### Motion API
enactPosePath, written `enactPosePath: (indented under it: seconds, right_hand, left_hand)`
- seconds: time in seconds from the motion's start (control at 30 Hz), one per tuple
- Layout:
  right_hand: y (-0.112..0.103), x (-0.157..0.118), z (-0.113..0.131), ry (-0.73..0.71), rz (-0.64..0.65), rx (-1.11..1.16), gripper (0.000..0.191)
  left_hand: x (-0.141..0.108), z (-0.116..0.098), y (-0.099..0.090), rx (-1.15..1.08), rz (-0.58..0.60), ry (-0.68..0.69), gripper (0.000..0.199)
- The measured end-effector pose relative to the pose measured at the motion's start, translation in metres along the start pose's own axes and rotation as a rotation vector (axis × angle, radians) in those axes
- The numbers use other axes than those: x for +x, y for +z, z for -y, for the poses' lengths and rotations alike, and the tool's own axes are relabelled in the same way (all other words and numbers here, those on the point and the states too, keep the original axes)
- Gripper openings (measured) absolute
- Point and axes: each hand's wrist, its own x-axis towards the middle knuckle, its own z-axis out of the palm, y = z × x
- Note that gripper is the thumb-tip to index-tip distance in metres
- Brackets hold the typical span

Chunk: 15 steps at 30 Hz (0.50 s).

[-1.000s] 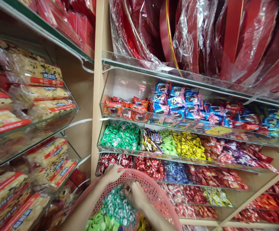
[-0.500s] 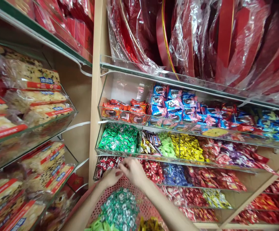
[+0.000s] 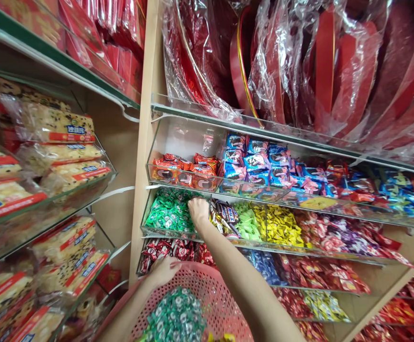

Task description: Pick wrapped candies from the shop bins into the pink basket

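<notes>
My right hand (image 3: 198, 212) reaches into the glass bin of green-wrapped candies (image 3: 169, 209), at its right side by the divider. Its fingers are curled down, and what is in them is hidden. Lower down, my left hand (image 3: 164, 271) is closed on the rim of a pink perforated plastic basket (image 3: 224, 294). A heap of green-wrapped candies (image 3: 174, 316) lies inside the basket, with some yellow-wrapped candies (image 3: 223, 337) at the bottom edge of the view.
Beside the green bin are chocolate bars (image 3: 230, 211), light green candies (image 3: 245, 221) and yellow candies (image 3: 280, 223). Red candies (image 3: 164, 249) fill the row below. Packaged pastries (image 3: 64, 128) stand on glass shelves at left. Plastic-wrapped red items (image 3: 285, 61) hang over the upper shelf edge.
My right hand has moved up from beside my left hand at the basket rim into the green candy bin. My left hand has shifted slightly down and stays at the rim.
</notes>
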Motion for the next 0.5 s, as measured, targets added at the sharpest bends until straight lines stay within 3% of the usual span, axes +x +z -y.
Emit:
enactPosePath:
  seconds: [0.3,0.43,0.5]
  right_hand:
    - [-0.010,0.002,-0.003,-0.007,-0.008,0.012,0.030]
    - [-0.024,-0.025,-0.010,-0.014,-0.080,0.045,0.031]
    - [-0.027,-0.049,-0.014,-0.032,-0.138,0.179,0.025]
  left_hand:
    - [0.001,0.004,0.004,-0.036,-0.006,0.002,0.031]
    - [0.002,0.005,0.006,-0.018,-0.008,0.004,0.036]
    - [0.001,0.005,0.005,-0.013,-0.005,-0.003,0.038]
